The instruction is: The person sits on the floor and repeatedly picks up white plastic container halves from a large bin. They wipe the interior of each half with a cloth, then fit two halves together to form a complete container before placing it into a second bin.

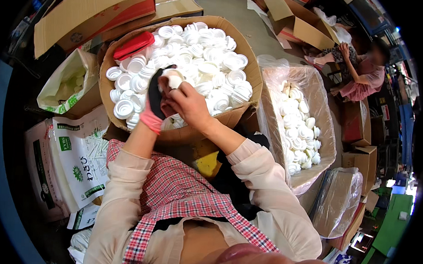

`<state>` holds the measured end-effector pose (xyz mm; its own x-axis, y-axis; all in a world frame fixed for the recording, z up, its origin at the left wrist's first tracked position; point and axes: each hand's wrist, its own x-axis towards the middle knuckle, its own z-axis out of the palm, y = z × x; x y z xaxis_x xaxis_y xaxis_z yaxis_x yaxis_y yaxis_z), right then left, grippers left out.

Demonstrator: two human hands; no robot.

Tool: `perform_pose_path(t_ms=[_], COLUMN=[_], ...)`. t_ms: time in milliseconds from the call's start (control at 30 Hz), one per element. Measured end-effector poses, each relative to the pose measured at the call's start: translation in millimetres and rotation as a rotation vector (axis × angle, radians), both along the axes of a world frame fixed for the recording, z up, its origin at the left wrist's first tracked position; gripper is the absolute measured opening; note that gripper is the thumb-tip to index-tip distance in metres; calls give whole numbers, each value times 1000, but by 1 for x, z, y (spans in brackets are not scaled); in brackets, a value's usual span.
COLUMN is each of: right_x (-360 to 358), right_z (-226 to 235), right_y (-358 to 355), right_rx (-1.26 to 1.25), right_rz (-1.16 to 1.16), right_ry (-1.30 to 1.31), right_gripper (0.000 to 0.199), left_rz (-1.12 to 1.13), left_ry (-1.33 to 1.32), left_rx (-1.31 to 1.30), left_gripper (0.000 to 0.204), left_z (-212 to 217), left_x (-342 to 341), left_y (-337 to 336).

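Note:
Above a big cardboard box (257, 80) heaped with white round plastic parts (209, 50), I hold up one white plastic cap (175, 78). My left hand (156, 100), in a black and pink glove, is wrapped round it. Bare fingers of my right hand (191, 105) are bent and pressed against the cap's near side. Whether a small tool is between my fingers is hidden. A red pouch-like thing (134, 45) lies on the heap at the far left of the box.
Right of the box stands a lined carton (330, 136) with more white parts. At left are an open white bag (85, 65) and printed sacks (78, 146). Open cartons (313, 33) lie at the far right, near a seated person in pink (367, 77).

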<state>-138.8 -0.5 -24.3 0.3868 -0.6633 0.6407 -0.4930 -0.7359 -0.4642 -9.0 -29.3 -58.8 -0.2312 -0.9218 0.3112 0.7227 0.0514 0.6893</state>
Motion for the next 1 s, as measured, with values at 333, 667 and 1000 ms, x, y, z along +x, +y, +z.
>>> perform_pose_path(t_ms=[333, 667, 1000], right_x=[-52, -188, -176], right_z=[-48, -87, -60], right_y=[-53, -96, -91], right_rx=[73, 532, 732], right_rz=[-86, -773, -743], right_ry=[133, 545, 466], right_gripper=[30, 26, 54], left_rz=[1029, -122, 166], left_ry=[-1215, 16, -538], left_rx=[-424, 380, -33], left_gripper=[55, 57, 65], left_z=[30, 35, 13], left_x=[50, 22, -30], left_y=[-3, -4, -13])
